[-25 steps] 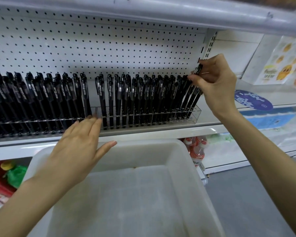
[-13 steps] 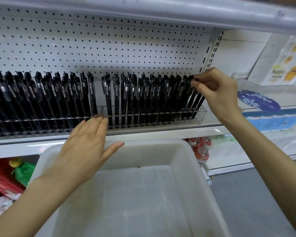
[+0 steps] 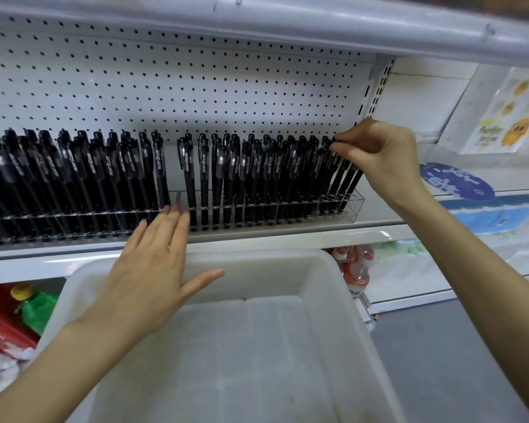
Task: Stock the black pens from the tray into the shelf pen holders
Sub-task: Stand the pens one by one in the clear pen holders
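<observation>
Your right hand (image 3: pixel 382 154) has dropped lower and pinches the tops of the black pens (image 3: pixel 345 180) at the right end of the pen holder (image 3: pixel 353 206). Your left hand (image 3: pixel 153 270), fingers straight, touches the holder's front edge.

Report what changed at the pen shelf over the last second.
The right hand came down, pushing the black pen it pinches from above the row to level with it, into the right end of the clear holder. It has not let go. The left hand stayed flat, fingertips at the holder's front edge; the white tray stayed without pens.
</observation>
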### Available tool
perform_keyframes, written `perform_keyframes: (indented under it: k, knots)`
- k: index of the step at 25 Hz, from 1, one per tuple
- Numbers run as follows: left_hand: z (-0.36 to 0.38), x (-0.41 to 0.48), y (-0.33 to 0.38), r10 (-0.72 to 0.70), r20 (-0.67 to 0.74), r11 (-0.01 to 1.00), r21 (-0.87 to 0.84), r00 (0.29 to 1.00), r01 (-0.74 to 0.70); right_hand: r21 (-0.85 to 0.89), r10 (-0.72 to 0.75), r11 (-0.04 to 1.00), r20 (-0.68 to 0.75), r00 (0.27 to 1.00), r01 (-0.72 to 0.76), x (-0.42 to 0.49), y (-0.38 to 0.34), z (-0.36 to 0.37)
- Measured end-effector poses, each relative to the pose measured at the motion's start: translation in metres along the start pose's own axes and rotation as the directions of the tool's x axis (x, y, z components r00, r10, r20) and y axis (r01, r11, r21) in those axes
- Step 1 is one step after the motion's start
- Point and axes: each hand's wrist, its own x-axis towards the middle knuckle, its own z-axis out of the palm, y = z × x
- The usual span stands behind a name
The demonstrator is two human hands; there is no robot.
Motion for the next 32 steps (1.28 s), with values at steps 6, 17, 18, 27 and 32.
perform_keyframes:
  k: [6, 17, 18, 27, 32]
  knots:
    - [-0.002, 0.0, -0.004, 0.036, 0.019, 0.999, -0.018, 0.999, -0.035, -0.193, -0.041, 0.98, -0.001, 0.999, 0.04, 0.001, 0.003, 0.0]
    - [-0.025, -0.02, 0.005, 0.069, 0.075, 0.953, -0.301, 0.995, -0.043, -0.137, -0.072, 0.988, -0.008, 0.997, 0.07, -0.052, -0.045, 0.003]
    - [-0.024, -0.023, 0.006, 0.083, 0.079, 0.951, -0.304, 0.993, -0.055, -0.078, -0.034, 0.996, 0.125, 0.992, 0.044, -0.073, -0.056, 0.013]
    - [-0.002, -0.034, -0.003, 0.105, 0.173, 0.963, -0.264, 0.979, -0.057, -0.324, 0.351, 0.936, 0.859, 0.372, -0.135, -0.218, -0.076, 0.115]
    - [0.001, -0.019, -0.006, 0.083, 0.306, 0.962, -0.273, 0.948, 0.004, -0.381, 0.312, 0.916, 0.874, 0.372, 0.127, -0.22, -0.093, 0.121]
